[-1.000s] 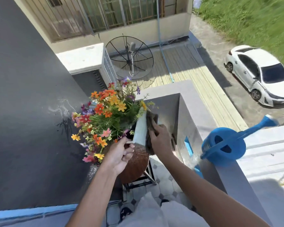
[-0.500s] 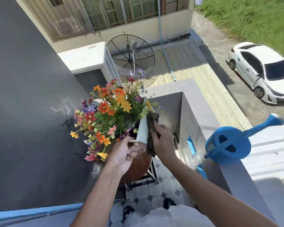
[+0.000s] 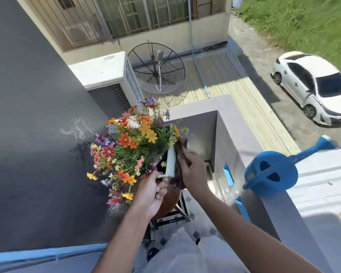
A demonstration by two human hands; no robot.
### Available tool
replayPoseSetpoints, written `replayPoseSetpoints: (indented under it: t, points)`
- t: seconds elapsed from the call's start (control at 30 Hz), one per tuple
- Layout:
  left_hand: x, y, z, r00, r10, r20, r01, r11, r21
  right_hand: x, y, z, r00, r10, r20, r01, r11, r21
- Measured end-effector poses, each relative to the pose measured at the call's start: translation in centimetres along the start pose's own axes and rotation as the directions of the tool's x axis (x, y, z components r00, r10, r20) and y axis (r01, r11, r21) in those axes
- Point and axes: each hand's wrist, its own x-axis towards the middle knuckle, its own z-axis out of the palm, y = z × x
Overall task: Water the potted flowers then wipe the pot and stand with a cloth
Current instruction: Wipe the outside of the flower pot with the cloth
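The pale pot (image 3: pixel 170 161) of flowers (image 3: pixel 133 140) tilts above its black stand (image 3: pixel 182 210). The left hand (image 3: pixel 151 192) pinches the pot's near corner, fingers curled. The right hand (image 3: pixel 194 172), fingers together, presses a dark cloth (image 3: pixel 179 154) against the pot's right side. A blue watering can (image 3: pixel 272 171) sits on the ledge, well right of the pot.

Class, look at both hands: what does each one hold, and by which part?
The left hand grips the pale pot at its near bottom corner. The right hand presses a dark cloth against the pot's side, holding the cloth around its middle.
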Motion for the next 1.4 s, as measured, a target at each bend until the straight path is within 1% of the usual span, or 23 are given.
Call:
replayPoseSetpoints:
  t: [0.07, 0.13, 0.17, 0.27, 0.33, 0.43, 0.57, 0.63, 0.7, 0.77, 0.87, 0.97, 1.0, 1.07, 1.17, 1.23, 1.3, 1.4]
  points:
    - [-0.1, 0.0, -0.3, 1.000, -0.010, 0.006, 0.010, 1.000, 0.002, -0.2, 1.6, -0.3, 0.996, 0.090, 0.011, -0.089, 0.994, -0.070]
    - [-0.2, 0.2, -0.4, 1.000, 0.000, 0.006, 0.000, 1.000, 0.018, -0.5, 1.7, -0.3, 0.993, 0.122, 0.009, -0.121, 0.990, -0.076]
    - [-0.1, 0.4, -0.3, 1.000, 0.014, 0.002, -0.015, 0.999, 0.031, -0.5, 1.1, -0.2, 0.994, 0.108, 0.010, -0.107, 0.993, -0.040]
    - [-0.1, 0.9, 0.3, 0.997, 0.071, -0.007, -0.070, 0.995, 0.073, 0.3, -2.1, 0.5, 0.999, 0.020, 0.035, -0.026, 0.986, 0.165]
    - [-0.2, 1.2, 0.5, 0.997, 0.078, 0.003, -0.078, 0.995, 0.064, 1.4, -3.5, 0.7, 0.999, -0.021, 0.037, 0.013, 0.977, 0.214]
    - [-0.6, 1.6, 0.3, 0.998, 0.053, 0.025, -0.055, 0.996, 0.067, 3.5, -3.2, 0.1, 0.999, -0.038, 0.017, 0.036, 0.991, 0.132]
    - [-1.2, 1.6, -0.4, 0.999, 0.040, 0.032, -0.043, 0.996, 0.076, 5.8, 0.6, -1.1, 0.992, 0.116, -0.040, -0.118, 0.992, -0.046]
    - [-1.6, 1.6, -0.3, 0.999, 0.044, 0.027, -0.047, 0.994, 0.094, 6.3, 0.4, -1.3, 0.990, 0.132, -0.047, -0.135, 0.988, -0.071]
    - [-1.6, 1.6, 0.3, 0.998, 0.050, 0.024, -0.052, 0.993, 0.102, 6.4, -1.5, -1.0, 0.997, 0.063, -0.051, -0.066, 0.996, -0.056]
    - [-1.4, 1.5, 0.7, 0.998, 0.052, 0.025, -0.054, 0.994, 0.091, 6.1, -3.9, -0.3, 0.999, -0.017, -0.041, 0.017, 1.000, 0.009]
    - [-0.8, 2.1, 0.5, 0.999, 0.046, 0.013, -0.046, 0.999, 0.019, 3.9, -5.0, 0.7, 0.995, -0.088, 0.040, 0.083, 0.990, 0.117]
    - [-0.4, 2.7, 0.1, 0.998, 0.050, 0.037, -0.048, 0.998, -0.052, 0.4, -4.1, 0.9, 0.982, -0.146, 0.123, 0.138, 0.988, 0.070]
    - [-0.4, 2.8, 0.1, 0.998, 0.052, 0.039, -0.049, 0.996, -0.071, -0.4, -3.5, 1.0, 0.980, -0.156, 0.125, 0.152, 0.987, 0.040]
    - [-0.5, 2.6, 0.0, 0.998, 0.046, 0.036, -0.043, 0.996, -0.080, -0.7, -2.2, 1.3, 0.988, -0.124, 0.093, 0.128, 0.991, -0.041]
    - [-0.6, 2.1, -0.1, 0.999, 0.030, 0.028, -0.028, 0.997, -0.066, 0.8, -0.9, 1.2, 0.996, 0.045, 0.082, -0.038, 0.995, -0.091]
    - [-0.7, 1.8, -0.2, 0.999, 0.043, 0.019, -0.041, 0.997, -0.064, 1.8, -1.0, 1.1, 0.992, 0.102, 0.076, -0.094, 0.990, -0.101]
    - [-0.8, 1.7, 0.0, 0.998, 0.062, 0.006, -0.061, 0.997, -0.054, 2.7, -2.0, 1.5, 0.994, 0.101, 0.051, -0.098, 0.993, -0.068]
    - [-1.0, 2.1, 0.5, 0.996, 0.089, -0.025, -0.089, 0.996, -0.015, 3.1, -5.2, 2.0, 0.999, 0.011, 0.044, -0.014, 0.997, 0.077]
